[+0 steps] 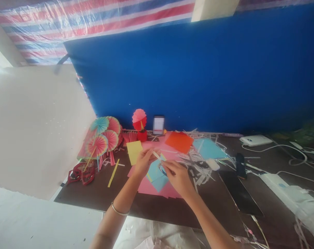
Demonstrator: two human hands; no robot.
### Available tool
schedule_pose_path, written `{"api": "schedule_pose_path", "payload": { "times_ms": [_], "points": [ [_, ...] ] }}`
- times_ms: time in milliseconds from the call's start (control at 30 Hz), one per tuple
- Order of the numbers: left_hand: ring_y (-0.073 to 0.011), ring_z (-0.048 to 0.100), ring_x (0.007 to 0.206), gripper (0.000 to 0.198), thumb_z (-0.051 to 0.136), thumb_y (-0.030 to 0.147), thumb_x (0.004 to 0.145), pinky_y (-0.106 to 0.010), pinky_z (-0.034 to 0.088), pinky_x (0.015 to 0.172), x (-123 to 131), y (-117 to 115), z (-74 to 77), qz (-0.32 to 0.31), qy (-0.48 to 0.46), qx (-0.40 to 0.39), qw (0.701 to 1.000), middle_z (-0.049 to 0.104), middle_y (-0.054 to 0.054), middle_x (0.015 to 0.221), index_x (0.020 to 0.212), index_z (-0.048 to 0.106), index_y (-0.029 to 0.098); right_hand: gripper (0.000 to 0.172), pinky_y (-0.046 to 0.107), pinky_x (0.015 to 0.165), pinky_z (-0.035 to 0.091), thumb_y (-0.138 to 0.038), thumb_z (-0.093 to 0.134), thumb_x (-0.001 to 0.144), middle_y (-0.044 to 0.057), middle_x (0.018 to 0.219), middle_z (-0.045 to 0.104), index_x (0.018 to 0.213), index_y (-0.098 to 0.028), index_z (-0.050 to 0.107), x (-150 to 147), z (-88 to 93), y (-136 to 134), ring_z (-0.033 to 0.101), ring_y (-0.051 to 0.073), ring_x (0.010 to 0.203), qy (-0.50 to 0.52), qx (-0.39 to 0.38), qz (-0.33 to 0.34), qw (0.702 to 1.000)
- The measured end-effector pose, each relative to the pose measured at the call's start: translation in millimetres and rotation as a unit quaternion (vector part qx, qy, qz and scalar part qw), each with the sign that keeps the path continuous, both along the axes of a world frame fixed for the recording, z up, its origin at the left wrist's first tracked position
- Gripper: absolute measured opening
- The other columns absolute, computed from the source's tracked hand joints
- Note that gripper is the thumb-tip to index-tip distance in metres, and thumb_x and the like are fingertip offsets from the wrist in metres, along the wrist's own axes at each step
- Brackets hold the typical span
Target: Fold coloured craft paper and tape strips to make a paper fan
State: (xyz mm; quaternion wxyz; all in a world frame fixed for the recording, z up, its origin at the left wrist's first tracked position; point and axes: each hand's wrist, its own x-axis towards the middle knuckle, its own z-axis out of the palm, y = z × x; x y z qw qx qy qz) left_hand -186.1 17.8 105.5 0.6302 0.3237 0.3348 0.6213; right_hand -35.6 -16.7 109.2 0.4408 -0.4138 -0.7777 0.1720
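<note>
Between my two hands a narrow white strip (157, 156) is stretched at a slant. My left hand (146, 159) pinches its upper end, and the fingers of my right hand (174, 173) are closed at its lower end. Beneath them lies a light blue paper sheet (159, 182), on top of pink paper (149, 191). A dark ring-like shape (162, 169) shows by my right fingers, too small to make out. Left of my hands is a yellow paper square (134, 152), with a thin yellow strip (113, 173) on the dark table.
Several folded paper fans (97, 144) stand at the left, above a red shiny item (81, 174). A pink and red fan (139, 119) stands at the back. Orange paper (179, 141), blue paper (210, 149), paper shreds (202, 169), a black phone (240, 193) and a power strip (281, 185) lie rightward.
</note>
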Motion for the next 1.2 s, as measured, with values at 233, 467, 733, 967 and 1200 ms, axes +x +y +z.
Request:
{"api": "schedule_pose_path", "payload": {
  "times_ms": [233,467,733,967,1200],
  "points": [
    [-0.0223,0.063,0.094,0.042,0.059,0.051,0.075,-0.036,0.046,0.088,11,-11,-5.4,-0.027,0.045,0.011,0.999,0.067,-0.008,0.087,0.095,0.062,0.014,0.023,0.032,0.072,0.052,-0.025,0.045,0.088,0.005,0.088,0.068,0.096,-0.025,0.067,-1,1.0,1,0.063,0.018,0.080,0.018,0.013,-0.022,1.000],
    [-0.0231,0.060,0.096,0.043,0.052,0.054,0.078,-0.033,0.044,0.087,16,-28,-21.4,0.032,0.140,-0.032,0.989,0.067,-0.009,0.086,0.091,0.064,0.014,0.024,0.032,0.074,0.053,-0.024,0.044,0.088,0.005,0.089,0.068,0.097,-0.025,0.067,-3,-3.4,-2,0.065,0.018,0.081,0.014,0.042,-0.035,0.998],
    [-0.0235,0.058,0.082,0.046,0.054,0.059,0.073,-0.033,0.043,0.075,19,-46,-7.6,0.091,0.241,-0.104,0.961,0.063,-0.006,0.075,0.080,0.065,0.014,0.023,0.028,0.074,0.054,-0.018,0.044,0.089,0.005,0.091,0.068,0.101,-0.023,0.063,-6,-7.1,-5,0.065,0.016,0.082,-0.011,0.099,-0.043,0.994],
    [-0.0228,0.059,0.082,0.039,0.059,0.050,0.072,-0.034,0.043,0.081,16,-33,8.0,0.066,0.206,-0.021,0.976,0.066,-0.006,0.070,0.063,0.064,0.012,0.024,0.027,0.073,0.053,-0.017,0.044,0.089,0.005,0.090,0.067,0.103,-0.023,0.063,-9,-10.7,-8,0.064,0.016,0.082,-0.061,0.090,-0.037,0.993],
    [-0.0248,0.064,0.089,0.037,0.057,0.046,0.075,-0.035,0.046,0.082,12,-25,-1.4,0.067,0.190,0.003,0.979,0.070,-0.010,0.080,0.061,0.065,0.013,0.028,0.026,0.074,0.053,-0.019,0.041,0.090,0.006,0.092,0.067,0.107,-0.021,0.062,-6,-10.8,-6,0.064,0.016,0.082,-0.105,0.076,-0.044,0.991]
  ]
}}
